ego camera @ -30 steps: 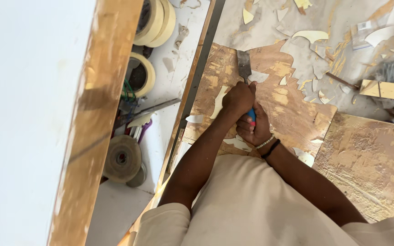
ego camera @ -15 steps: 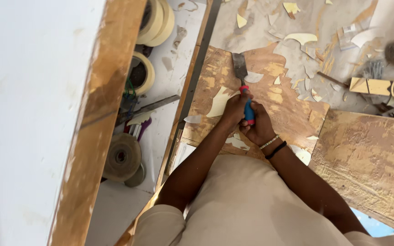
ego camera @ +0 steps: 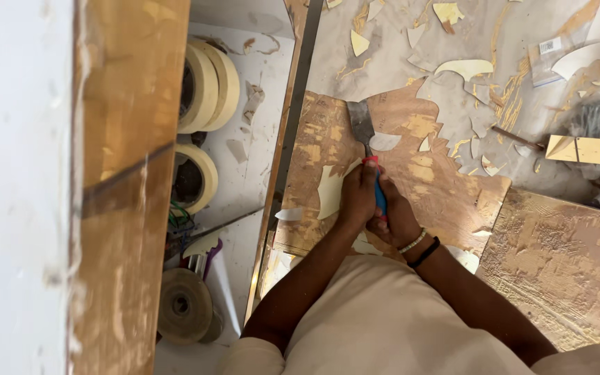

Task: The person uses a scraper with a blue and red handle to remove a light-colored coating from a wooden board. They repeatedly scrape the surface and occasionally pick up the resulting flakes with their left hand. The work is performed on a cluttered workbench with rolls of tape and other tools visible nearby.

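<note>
Both my hands grip one scraper (ego camera: 364,128) with a wide metal blade and a red and blue handle. My left hand (ego camera: 357,198) wraps the handle from the left, my right hand (ego camera: 398,219) holds it from the right and below. The blade lies flat on a brown wooden floor panel (ego camera: 446,187) whose pale covering is partly stripped off. A loose pale flake (ego camera: 385,142) lies just right of the blade. My right wrist carries a beaded band and a black band.
Torn pale flakes (ego camera: 463,67) litter the grey floor ahead. A second bare panel (ego camera: 564,264) lies at right. Tape rolls (ego camera: 206,83) and a disc (ego camera: 183,305) sit in a white recess left of a metal strip (ego camera: 293,118). A wooden beam (ego camera: 130,180) runs along the left.
The scraper and both hands have shifted slightly toward the panel's upper left edge; the blade sits nearer the remaining pale covering.
</note>
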